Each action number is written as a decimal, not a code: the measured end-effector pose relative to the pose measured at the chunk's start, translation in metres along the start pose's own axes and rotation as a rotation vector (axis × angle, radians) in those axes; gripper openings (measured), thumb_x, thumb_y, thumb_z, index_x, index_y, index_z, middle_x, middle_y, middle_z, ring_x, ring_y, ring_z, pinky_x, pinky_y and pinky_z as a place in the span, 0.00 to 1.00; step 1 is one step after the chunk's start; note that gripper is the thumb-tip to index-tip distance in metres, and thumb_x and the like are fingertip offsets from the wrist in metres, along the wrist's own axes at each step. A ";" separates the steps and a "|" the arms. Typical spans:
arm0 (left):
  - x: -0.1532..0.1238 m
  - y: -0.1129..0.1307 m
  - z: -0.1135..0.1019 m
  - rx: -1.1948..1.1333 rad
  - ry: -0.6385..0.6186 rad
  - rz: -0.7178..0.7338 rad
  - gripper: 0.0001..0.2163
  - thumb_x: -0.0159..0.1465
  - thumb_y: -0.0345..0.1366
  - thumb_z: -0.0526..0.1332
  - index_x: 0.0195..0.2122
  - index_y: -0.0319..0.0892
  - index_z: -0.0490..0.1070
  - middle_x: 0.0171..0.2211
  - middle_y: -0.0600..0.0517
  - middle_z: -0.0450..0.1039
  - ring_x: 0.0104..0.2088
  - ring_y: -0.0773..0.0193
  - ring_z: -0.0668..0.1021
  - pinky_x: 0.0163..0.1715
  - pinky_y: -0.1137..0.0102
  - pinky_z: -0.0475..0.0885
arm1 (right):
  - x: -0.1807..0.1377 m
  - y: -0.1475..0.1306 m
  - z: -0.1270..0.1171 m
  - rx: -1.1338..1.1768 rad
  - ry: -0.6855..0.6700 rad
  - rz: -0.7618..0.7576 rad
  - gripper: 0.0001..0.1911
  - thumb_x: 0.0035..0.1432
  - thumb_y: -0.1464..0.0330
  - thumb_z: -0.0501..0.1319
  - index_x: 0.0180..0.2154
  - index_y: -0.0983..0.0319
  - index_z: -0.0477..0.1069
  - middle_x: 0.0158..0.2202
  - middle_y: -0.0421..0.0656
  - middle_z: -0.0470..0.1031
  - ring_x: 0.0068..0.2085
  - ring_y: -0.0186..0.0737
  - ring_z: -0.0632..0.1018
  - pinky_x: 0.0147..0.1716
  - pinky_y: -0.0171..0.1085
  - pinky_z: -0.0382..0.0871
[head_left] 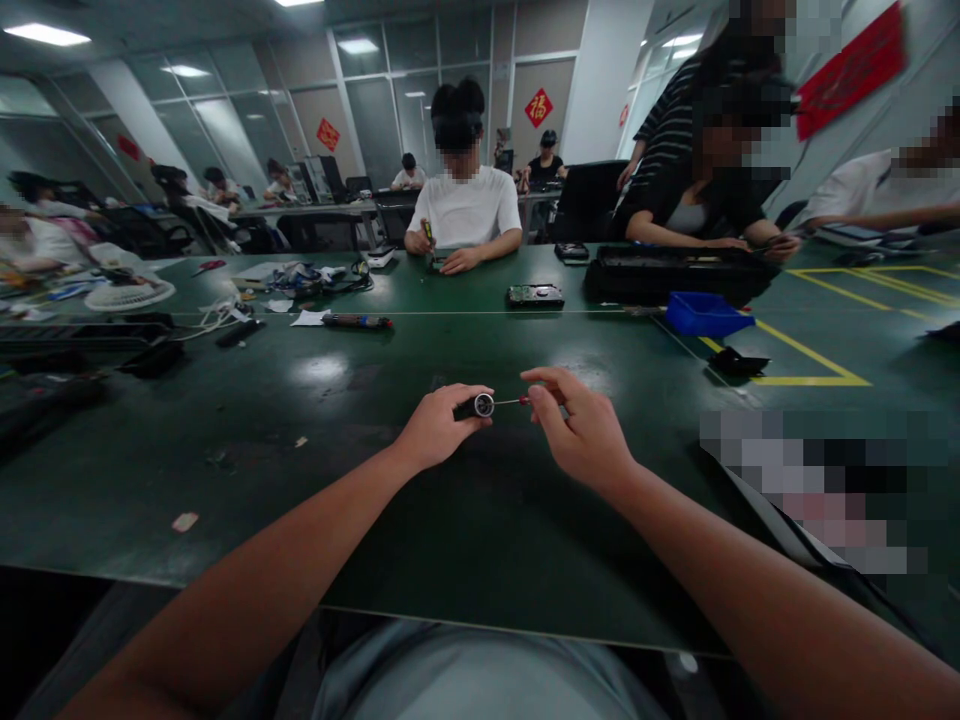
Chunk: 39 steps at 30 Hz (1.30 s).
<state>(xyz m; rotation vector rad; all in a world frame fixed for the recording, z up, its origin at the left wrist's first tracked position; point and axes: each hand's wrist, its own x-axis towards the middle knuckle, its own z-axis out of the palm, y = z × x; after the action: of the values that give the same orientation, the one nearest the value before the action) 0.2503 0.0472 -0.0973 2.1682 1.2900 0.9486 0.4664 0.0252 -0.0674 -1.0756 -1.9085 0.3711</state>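
Observation:
Just above the green table, my left hand (436,430) is closed around a short black cylinder with a silver-rimmed round end (484,405), gripped between thumb and fingers. The rimmed end faces me, and the rest is hidden by the hand. From the right, my right hand (583,428) pinches a small screwdriver (523,401) by its red part. Its thin metal shaft runs level to the left, and its tip meets the side of the cylinder; whether it is inside a hole I cannot tell.
Ahead on the green table (360,375) lie a hard drive (535,296), a dark pen-like tool (358,321) and a tangle of cables (304,278). To the right are a blue bin (705,314) and a black piece (739,362). A co-worker in a white shirt (469,208) sits opposite.

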 end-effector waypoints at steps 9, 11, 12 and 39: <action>0.002 -0.004 0.002 0.011 0.010 0.009 0.17 0.61 0.33 0.68 0.52 0.46 0.74 0.49 0.51 0.76 0.50 0.58 0.76 0.54 0.61 0.69 | 0.000 0.002 0.002 0.091 0.007 0.047 0.12 0.68 0.63 0.52 0.45 0.59 0.71 0.30 0.41 0.76 0.31 0.39 0.78 0.33 0.39 0.68; 0.002 -0.004 0.003 0.015 0.026 0.002 0.17 0.61 0.33 0.68 0.52 0.46 0.74 0.49 0.51 0.76 0.50 0.57 0.76 0.54 0.61 0.69 | 0.000 0.006 0.007 0.230 0.080 0.129 0.10 0.65 0.63 0.56 0.45 0.60 0.70 0.33 0.42 0.77 0.34 0.41 0.80 0.36 0.41 0.71; 0.002 -0.004 0.004 0.017 0.036 -0.002 0.18 0.60 0.33 0.69 0.52 0.46 0.74 0.49 0.51 0.76 0.50 0.57 0.77 0.54 0.60 0.69 | 0.000 0.008 0.009 0.309 0.111 0.173 0.09 0.64 0.62 0.57 0.42 0.60 0.70 0.33 0.43 0.78 0.35 0.41 0.80 0.36 0.41 0.72; 0.007 -0.001 -0.003 0.113 -0.031 0.070 0.17 0.63 0.36 0.67 0.54 0.47 0.73 0.52 0.51 0.76 0.52 0.57 0.75 0.55 0.58 0.67 | 0.010 0.026 0.015 0.454 0.177 0.271 0.14 0.65 0.57 0.56 0.37 0.60 0.71 0.30 0.42 0.75 0.32 0.39 0.77 0.36 0.42 0.72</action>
<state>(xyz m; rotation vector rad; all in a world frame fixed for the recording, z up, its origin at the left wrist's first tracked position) 0.2492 0.0537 -0.0938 2.3186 1.2897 0.8843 0.4662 0.0508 -0.0865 -1.0173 -1.4304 0.7928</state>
